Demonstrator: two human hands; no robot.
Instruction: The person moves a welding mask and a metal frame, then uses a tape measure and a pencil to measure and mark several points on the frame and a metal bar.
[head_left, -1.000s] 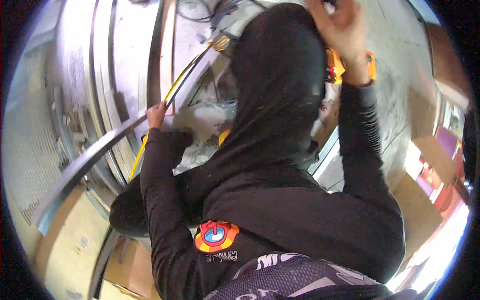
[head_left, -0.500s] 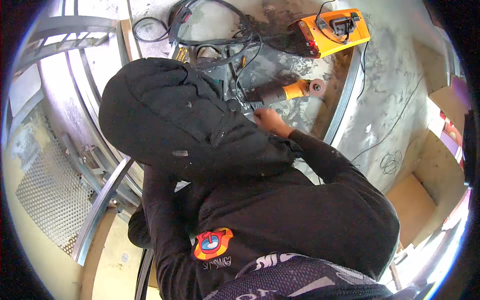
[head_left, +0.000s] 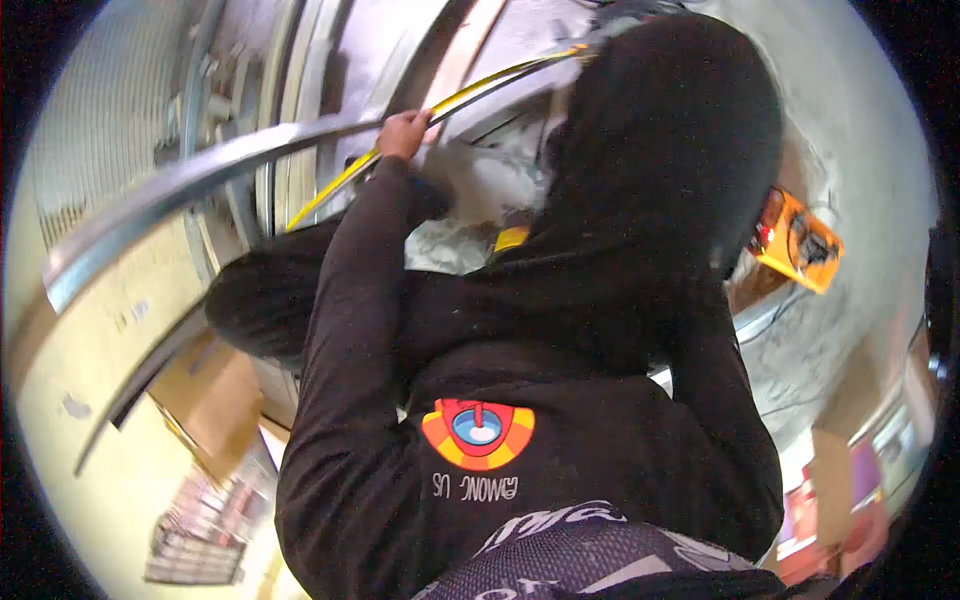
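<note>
My left hand [head_left: 403,135] is closed around the yellow blade of a tape measure [head_left: 345,186], beside a long metal bar [head_left: 215,160]. The blade runs from below the hand toward the top centre, close along the bar. Its upper end comes near my raised knee [head_left: 670,130], in black cloth. My right hand does not show; the right forearm [head_left: 715,350] disappears behind that leg. Part of a yellow object [head_left: 512,239], its kind unclear, lies on the floor between my legs.
An orange machine [head_left: 800,245] with a handle and cable stands on the floor at right. Metal profiles [head_left: 300,100] and a ribbed panel [head_left: 105,110] are at upper left. A cardboard box [head_left: 215,400] lies at lower left, with cartons at lower right.
The view has turned toward the left. My left hand and the tape measure have come into sight along the metal bar. My right hand, seen near the grinder before, is now hidden.
</note>
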